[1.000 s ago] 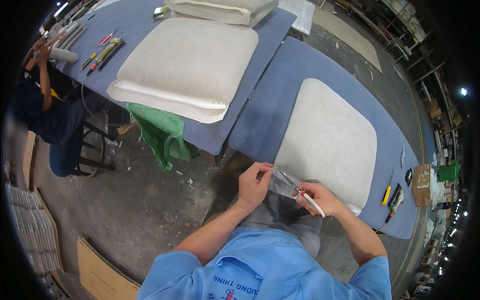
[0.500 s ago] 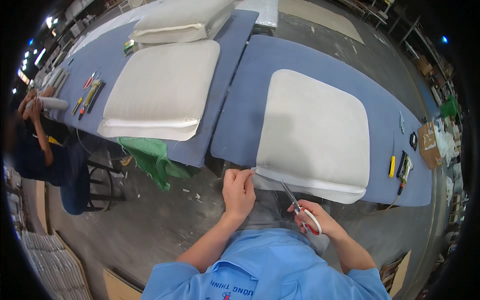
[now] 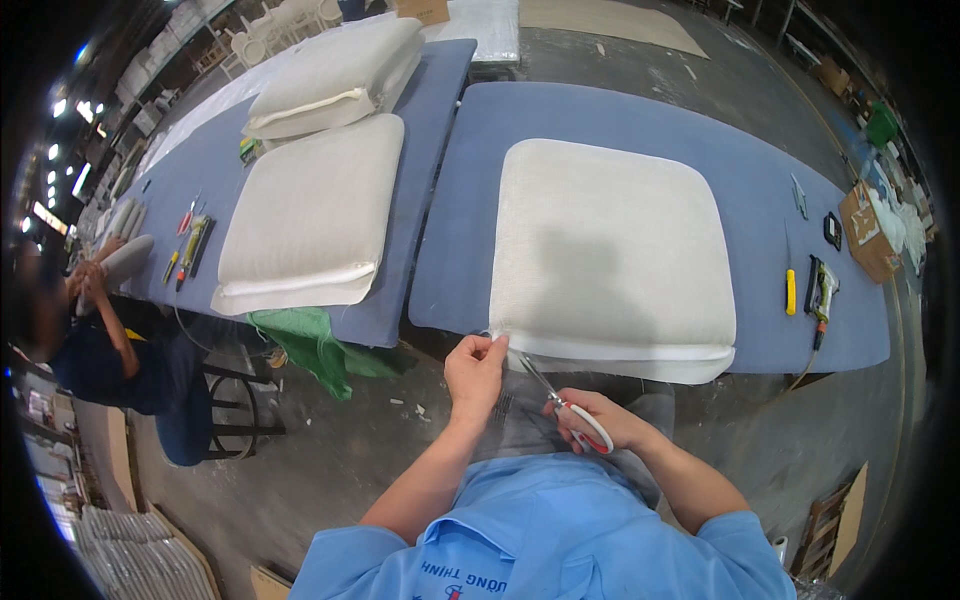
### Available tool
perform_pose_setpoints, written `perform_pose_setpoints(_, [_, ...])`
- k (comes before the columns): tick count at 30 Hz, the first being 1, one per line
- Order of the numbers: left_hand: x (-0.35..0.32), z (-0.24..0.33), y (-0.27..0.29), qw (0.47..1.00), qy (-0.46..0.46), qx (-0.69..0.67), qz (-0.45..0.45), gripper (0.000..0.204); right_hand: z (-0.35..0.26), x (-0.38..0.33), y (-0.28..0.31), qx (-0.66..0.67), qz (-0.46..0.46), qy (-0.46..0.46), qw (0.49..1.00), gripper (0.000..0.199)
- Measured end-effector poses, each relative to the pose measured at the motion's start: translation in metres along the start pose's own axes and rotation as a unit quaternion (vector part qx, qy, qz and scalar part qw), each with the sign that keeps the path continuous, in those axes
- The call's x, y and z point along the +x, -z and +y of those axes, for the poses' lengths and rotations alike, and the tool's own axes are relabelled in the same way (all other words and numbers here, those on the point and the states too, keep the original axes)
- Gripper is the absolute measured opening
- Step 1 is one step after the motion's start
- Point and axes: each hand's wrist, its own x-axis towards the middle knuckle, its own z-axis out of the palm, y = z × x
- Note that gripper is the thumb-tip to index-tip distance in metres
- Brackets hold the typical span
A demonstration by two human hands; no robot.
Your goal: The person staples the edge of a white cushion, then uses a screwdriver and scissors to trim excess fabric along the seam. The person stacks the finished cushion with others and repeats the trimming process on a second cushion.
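Note:
A square off-white seat cushion (image 3: 612,225) lies on the blue table in front of me, with a white zipper strip (image 3: 625,352) and a loose fabric flap along its near edge. My left hand (image 3: 474,380) pinches the cushion's near left corner between thumb and fingers. In my right hand (image 3: 602,415) are scissors (image 3: 590,430) with white and red handles. Their blades point up and left, with the tips beside the flap close to the pinched corner. Whether the tips touch the fabric I cannot tell.
Another cushion (image 3: 312,205) and a stack of cushions (image 3: 335,75) occupy the left table, above a hanging green cloth (image 3: 310,345). A yellow-handled tool (image 3: 790,292) and an air gun (image 3: 822,295) lie right, near a cardboard box (image 3: 868,235). A co-worker (image 3: 110,345) sits left.
The scissors in my right hand have moved left, closer to my left hand at the corner. The view has shifted slightly. My left hand still pinches the corner.

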Motion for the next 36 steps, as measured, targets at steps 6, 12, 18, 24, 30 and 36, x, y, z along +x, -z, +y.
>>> perform_pose_setpoints(6, [-0.003, 0.005, 0.003, 0.977, -0.151, 0.144, 0.044, 0.02, 0.004, 0.002, 0.0, 0.014, 0.004, -0.015, 1.0, 0.041])
perform_pose_setpoints(12, [0.001, 0.003, 0.008, 0.996, 0.071, -0.032, -0.044, 0.018, 0.009, 0.003, 0.0, 0.028, 0.005, -0.005, 1.0, 0.044])
perform_pose_setpoints(18, [-0.011, 0.011, 0.008, 0.96, 0.217, -0.154, -0.086, 0.02, 0.016, 0.0, 0.001, 0.053, 0.005, 0.014, 0.998, 0.042])
perform_pose_setpoints(24, [-0.012, 0.012, 0.004, 0.938, 0.248, -0.234, -0.06, 0.017, 0.019, -0.001, 0.003, 0.067, 0.001, 0.018, 0.998, 0.041])
perform_pose_setpoints(30, [-0.001, 0.014, 0.003, 0.953, 0.214, -0.206, -0.056, 0.015, 0.017, 0.007, 0.004, 0.038, -0.018, -0.007, 0.999, 0.046])
perform_pose_setpoints(36, [-0.001, 0.017, 0.004, 0.982, 0.119, -0.136, -0.063, 0.018, 0.004, 0.017, -0.01, 0.055, 0.001, -0.008, 0.998, 0.044])
